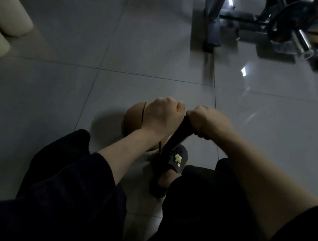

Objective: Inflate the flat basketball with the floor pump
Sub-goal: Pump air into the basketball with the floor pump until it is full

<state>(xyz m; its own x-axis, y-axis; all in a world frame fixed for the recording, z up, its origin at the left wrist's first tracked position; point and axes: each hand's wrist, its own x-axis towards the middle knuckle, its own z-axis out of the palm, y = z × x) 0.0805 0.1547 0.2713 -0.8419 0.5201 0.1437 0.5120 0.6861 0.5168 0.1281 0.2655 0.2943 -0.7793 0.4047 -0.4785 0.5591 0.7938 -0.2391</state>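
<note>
A person is working a floor pump over a basketball on a tiled floor, both fists wrapped around the pump's black handle.

The left hand and right hand are each curling tightly around opposite ends of the handle, knuckles up, while a foot in a dark slipper appears to be steadying the pump's base. The brown ball is sitting on the floor just beyond the left wrist, with a thin black hose arcing over it; where the hose is meeting the valve is hidden. The ball is looking rounded rather than collapsed, suggesting pumping is well under way, though its firmness cannot be judged; finishing the strokes and pulling the needle are likely remaining. Gym equipment is standing well apart in the background.
</note>
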